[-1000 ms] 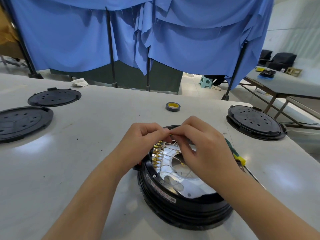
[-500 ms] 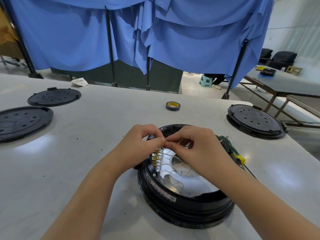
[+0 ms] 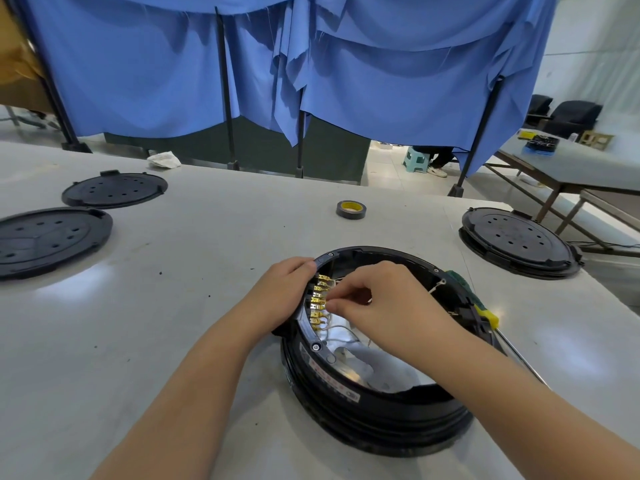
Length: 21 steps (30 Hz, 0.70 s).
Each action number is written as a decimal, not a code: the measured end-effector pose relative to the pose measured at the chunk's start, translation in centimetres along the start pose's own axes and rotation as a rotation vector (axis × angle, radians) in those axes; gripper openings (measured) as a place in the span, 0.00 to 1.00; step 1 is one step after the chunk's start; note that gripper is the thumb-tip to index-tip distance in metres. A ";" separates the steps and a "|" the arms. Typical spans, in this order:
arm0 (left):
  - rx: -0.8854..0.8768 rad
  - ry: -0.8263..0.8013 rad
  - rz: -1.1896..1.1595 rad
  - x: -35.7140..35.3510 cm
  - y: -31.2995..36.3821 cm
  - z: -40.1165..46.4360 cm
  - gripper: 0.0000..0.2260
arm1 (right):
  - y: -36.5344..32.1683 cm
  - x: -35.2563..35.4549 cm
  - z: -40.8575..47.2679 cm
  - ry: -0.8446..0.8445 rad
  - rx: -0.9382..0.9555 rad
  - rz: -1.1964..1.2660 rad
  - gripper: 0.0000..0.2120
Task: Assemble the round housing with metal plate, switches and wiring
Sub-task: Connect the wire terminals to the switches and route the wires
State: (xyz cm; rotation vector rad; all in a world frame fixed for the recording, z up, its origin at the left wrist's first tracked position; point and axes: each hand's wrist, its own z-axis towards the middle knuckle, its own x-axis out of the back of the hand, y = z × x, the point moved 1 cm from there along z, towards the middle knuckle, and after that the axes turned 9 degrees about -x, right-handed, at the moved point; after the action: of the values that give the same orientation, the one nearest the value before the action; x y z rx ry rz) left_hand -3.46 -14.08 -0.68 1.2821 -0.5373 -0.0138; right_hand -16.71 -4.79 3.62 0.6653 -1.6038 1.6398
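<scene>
A round black housing [image 3: 377,415] lies on the white table in front of me, open side up. A shiny metal plate [image 3: 377,372] covers its floor. Along its left inner wall runs a row of brass terminals [image 3: 319,301] with thin white wires [image 3: 341,329] leading off them. My left hand [image 3: 277,296] grips the housing's left rim from outside, fingers curled over the edge. My right hand [image 3: 377,299] reaches across the opening and pinches a wire end at the terminals.
Two black perforated lids [image 3: 114,189] [image 3: 48,237] lie at the left, and a third [image 3: 519,240] at the right. A tape roll [image 3: 350,209] sits beyond the housing. A green-and-yellow screwdriver [image 3: 485,315] lies by the housing's right rim. Blue curtains hang behind.
My hands were pinched together above the housing; now the left has dropped onto the left rim and the right has lowered to the terminal row.
</scene>
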 end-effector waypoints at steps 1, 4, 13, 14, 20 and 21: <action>-0.007 0.000 -0.001 0.0 0.0 0.0 0.11 | 0.1 -0.1 0.1 0.005 -0.008 0.002 0.03; -0.028 -0.013 0.018 0.0 -0.1 0.1 0.14 | 0.1 -0.6 0.1 -0.007 -0.012 -0.030 0.02; -0.026 0.000 0.023 0.0 0.0 -0.1 0.14 | 0.5 -1.2 -0.1 -0.051 0.012 -0.029 0.03; -0.026 -0.003 0.024 0.0 0.1 -0.1 0.13 | 0.5 -1.2 -0.1 -0.050 0.016 -0.027 0.02; -0.038 -0.017 0.041 0.0 0.2 -0.2 0.14 | 0.5 -1.4 -0.1 -0.048 0.042 -0.022 0.02; -0.041 -0.017 0.045 0.0 0.2 -0.2 0.14 | 0.6 -1.4 -0.1 -0.047 0.045 -0.023 0.02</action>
State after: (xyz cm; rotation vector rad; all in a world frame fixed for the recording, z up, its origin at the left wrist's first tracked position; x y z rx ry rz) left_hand -3.43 -13.86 -0.56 1.2310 -0.5777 0.0013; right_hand -16.31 -4.88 2.18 0.7475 -1.5902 1.6595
